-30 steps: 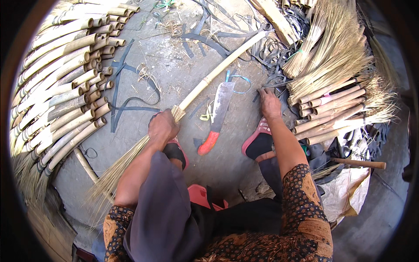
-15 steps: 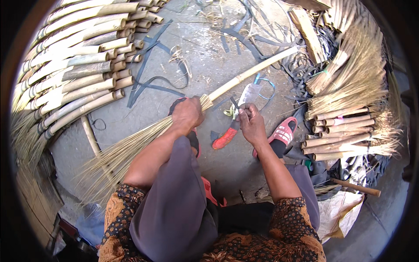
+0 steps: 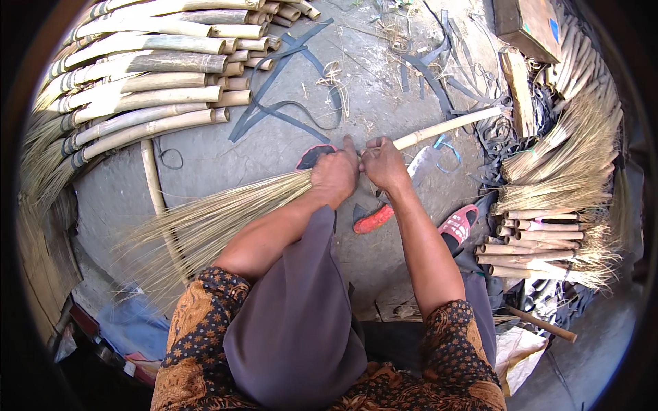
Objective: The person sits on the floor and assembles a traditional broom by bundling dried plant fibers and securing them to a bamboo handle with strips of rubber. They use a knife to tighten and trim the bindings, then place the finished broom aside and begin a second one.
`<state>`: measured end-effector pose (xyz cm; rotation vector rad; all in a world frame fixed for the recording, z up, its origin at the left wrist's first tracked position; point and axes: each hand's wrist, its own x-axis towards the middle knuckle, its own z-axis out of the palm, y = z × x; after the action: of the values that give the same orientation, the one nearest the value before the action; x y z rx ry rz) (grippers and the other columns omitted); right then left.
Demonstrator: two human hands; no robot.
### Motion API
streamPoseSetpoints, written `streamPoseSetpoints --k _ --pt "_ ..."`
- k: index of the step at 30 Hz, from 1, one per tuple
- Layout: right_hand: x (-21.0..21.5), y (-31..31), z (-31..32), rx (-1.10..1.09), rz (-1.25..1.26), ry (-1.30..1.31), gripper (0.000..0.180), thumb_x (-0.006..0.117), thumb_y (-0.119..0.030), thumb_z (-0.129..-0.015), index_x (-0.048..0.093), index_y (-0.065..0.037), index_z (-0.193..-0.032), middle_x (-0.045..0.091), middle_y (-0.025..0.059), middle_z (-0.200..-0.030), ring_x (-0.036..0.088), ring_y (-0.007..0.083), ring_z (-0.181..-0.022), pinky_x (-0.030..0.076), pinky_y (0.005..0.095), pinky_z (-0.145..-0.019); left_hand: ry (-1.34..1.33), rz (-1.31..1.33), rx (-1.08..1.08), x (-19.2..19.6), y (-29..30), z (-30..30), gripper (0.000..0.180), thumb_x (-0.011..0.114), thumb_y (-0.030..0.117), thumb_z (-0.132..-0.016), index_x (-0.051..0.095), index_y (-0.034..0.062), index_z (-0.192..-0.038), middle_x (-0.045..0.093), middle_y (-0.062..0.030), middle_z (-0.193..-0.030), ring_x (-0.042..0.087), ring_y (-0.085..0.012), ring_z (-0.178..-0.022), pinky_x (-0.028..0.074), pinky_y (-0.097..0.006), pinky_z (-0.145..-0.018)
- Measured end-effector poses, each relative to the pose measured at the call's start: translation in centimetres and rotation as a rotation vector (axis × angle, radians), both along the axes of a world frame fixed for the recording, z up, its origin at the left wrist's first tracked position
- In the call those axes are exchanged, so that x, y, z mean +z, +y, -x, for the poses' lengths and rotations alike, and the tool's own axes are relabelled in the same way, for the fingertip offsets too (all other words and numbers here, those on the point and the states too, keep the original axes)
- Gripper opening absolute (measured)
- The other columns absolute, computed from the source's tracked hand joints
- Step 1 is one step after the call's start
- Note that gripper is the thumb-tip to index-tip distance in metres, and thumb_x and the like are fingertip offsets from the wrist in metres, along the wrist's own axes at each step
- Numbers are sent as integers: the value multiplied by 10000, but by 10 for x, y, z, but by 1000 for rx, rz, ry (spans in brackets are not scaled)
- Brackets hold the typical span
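The left hand (image 3: 334, 177) grips the straw bundle (image 3: 257, 201) round its neck, where it meets the bamboo pole (image 3: 449, 129); the straw fans out toward the lower left and the pole runs to the upper right. The right hand (image 3: 384, 164) is now just beside the left, at that same join, its fingers bent inward. A second ago it was down by the right foot, well apart from the left; half a second ago it was raised over the knife, pinching a short dark strip. (Whether it grasps that strip now I cannot tell, since the fingers hide it.)

The knife lies on the floor (image 3: 274, 154) as before, its blade (image 3: 423, 162) now partly covered by the right forearm (image 3: 425, 240), its red handle (image 3: 373, 220) in plain sight. The view has shifted too: the stacked bamboo-handled brooms (image 3: 154, 103) sit higher at the left, and more of a wooden box (image 3: 526, 27) shows at the upper right, above the straw bunches (image 3: 562, 171).
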<state>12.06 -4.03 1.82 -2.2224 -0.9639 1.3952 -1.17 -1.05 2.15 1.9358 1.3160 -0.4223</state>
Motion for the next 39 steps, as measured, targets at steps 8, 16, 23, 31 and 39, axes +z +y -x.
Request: streamPoseSetpoints --k 8,16,23,31,39 --pt "16 -5 -6 64 16 59 292 613 -179 -1051 578 75 -1192 712 87 -799 648 150 -708 506 303 -666 -80 72 -9 -6 3 4 282 654 191 -957 690 -17 -1144 756 -272 -1068 755 -404 -1039 587 -497 -912" --pt "20 -147 -13 -142 39 375 282 525 -305 -1138 637 -49 -1097 511 -57 -765 436 66 -686 398 254 -654 -108 186 -15 -7 17 12 352 724 197 -851 712 -2 -1141 762 -261 -1030 751 -428 -997 585 -502 -901" --pt "-25 -128 -30 177 -171 86 187 616 -217 -1062 629 -36 -1016 657 101 -867 622 205 -810 511 368 -763 -471 631 -108 35 23 25 391 848 258 -791 752 11 -1078 764 -129 -868 735 -252 -782 569 -374 -732" --pt "1 -69 -34 539 -530 -39 311 739 -162 -881 643 -87 -1167 709 135 -1145 685 362 -1108 539 468 -923 -574 1361 -71 44 28 24 363 874 344 -838 756 38 -992 690 0 -776 622 -125 -684 497 -322 -661" --pt "50 -39 -33 449 260 -189 396 582 -357 -1048 718 -50 -1258 735 292 -1101 693 456 -1118 542 538 -972 -227 216 -107 4 17 10 517 774 332 -893 639 -45 -1220 749 -278 -1042 731 -454 -1014 575 -523 -884"
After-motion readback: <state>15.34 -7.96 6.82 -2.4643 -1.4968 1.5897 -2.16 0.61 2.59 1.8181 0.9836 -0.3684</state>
